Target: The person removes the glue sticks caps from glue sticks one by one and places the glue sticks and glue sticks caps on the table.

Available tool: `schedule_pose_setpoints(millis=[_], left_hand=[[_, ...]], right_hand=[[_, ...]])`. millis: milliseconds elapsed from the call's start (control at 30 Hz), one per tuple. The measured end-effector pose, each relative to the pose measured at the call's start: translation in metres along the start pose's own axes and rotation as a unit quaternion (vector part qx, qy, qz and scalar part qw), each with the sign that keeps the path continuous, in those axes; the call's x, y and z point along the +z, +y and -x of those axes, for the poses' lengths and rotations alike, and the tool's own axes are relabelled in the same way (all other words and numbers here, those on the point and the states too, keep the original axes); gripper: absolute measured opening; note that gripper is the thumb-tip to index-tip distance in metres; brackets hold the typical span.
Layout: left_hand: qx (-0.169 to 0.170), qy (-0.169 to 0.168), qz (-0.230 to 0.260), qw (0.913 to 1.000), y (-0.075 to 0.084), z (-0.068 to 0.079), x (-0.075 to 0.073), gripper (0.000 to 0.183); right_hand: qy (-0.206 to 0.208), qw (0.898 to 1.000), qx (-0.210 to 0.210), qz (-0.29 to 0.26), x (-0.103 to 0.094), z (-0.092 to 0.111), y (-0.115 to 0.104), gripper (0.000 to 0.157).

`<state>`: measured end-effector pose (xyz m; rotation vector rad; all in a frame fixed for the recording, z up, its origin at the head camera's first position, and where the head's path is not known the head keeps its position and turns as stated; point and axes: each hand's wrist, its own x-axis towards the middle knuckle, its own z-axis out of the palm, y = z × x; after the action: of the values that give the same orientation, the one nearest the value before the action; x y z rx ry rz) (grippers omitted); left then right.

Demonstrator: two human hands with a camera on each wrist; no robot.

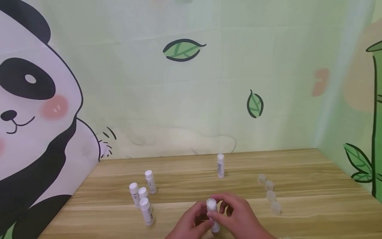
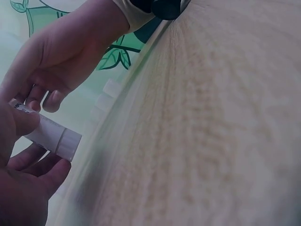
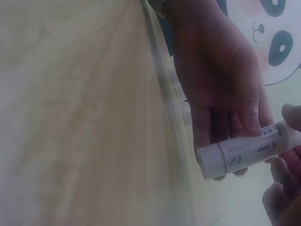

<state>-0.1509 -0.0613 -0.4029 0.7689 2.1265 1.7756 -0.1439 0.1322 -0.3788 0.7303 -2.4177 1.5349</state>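
Note:
Both hands hold one white glue stick (image 1: pixel 211 205) upright low over the front of the table. My left hand (image 1: pixel 192 221) grips its lower part; in the right wrist view the left thumb (image 3: pixel 247 106) lies along the printed label. My right hand (image 1: pixel 238 212) has its thumb across the tube and its index finger at the top end. In the left wrist view, the tube (image 2: pixel 49 134) shows its base toward the table, with left fingers (image 2: pixel 51 176) around it. The right hand (image 2: pixel 70 56) reaches in there from above.
Several white glue sticks (image 1: pixel 146 210) stand upright on the left of the table (image 1: pixel 98 212). Another glue stick (image 1: pixel 220 166) stands alone at the back. Several translucent caps (image 1: pixel 270 196) lie in a row on the right. A panda-printed cloth (image 1: pixel 191 99) hangs behind.

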Motion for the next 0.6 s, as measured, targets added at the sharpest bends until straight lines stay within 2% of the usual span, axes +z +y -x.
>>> schedule_pose_setpoints(millis=[100, 233, 600], left_hand=[[-0.004, 0.011, -0.008, 0.9999, -0.0008, -0.0008, -0.0004, 0.036], [-0.008, 0.012, -0.009, 0.9999, -0.0011, -0.0011, -0.0008, 0.036], [-0.007, 0.011, -0.012, 0.9999, -0.0013, -0.0010, -0.0006, 0.037]], right_hand=[[-0.003, 1.000, 0.025, -0.007, 0.0006, -0.0019, 0.0000, 0.030], [-0.009, 0.999, 0.038, -0.016, 0.0003, -0.0024, 0.0004, 0.030], [-0.016, 0.999, 0.040, -0.010, -0.0003, -0.0026, 0.0009, 0.029]])
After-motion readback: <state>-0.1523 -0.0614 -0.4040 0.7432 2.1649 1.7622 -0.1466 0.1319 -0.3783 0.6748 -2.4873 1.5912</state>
